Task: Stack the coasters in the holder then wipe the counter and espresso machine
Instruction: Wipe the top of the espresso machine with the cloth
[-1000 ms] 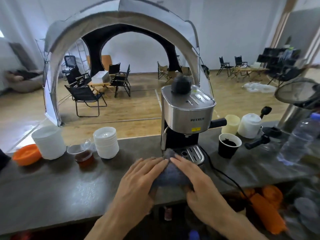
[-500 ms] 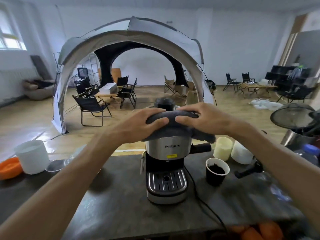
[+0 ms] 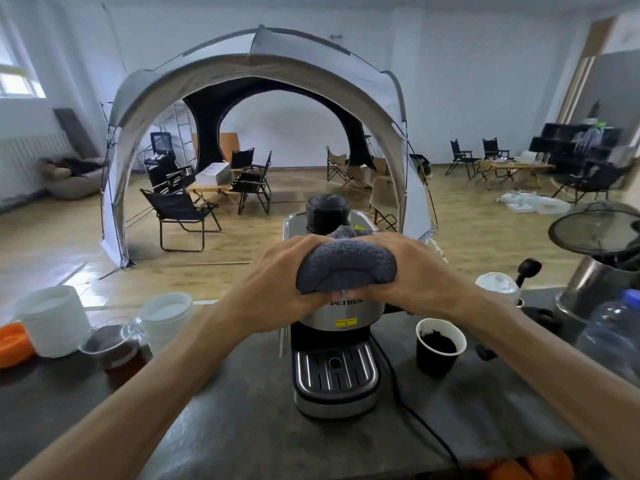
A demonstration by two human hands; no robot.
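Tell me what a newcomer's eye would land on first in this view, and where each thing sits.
First, both hands, the left hand and the right hand, pressing a bunched grey cloth against the upper front of the steel espresso machine at centre, on the dark counter. Next, the big arched tent fills the room behind. A black paper cup with dark contents stands just right of the machine.

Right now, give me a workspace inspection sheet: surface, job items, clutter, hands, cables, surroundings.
Surface: dark counter, no spills seen.
Job's things: grey cloth pressed on top front of the espresso machine; coasters and holder not seen.
Clutter: black paper cup, white cup stacks, glass mug, orange bowl, water bottle.
Hands: left hand and right hand both grip the cloth.
Cables: black cord trails across the counter.
Surroundings: tent, folding chairs.
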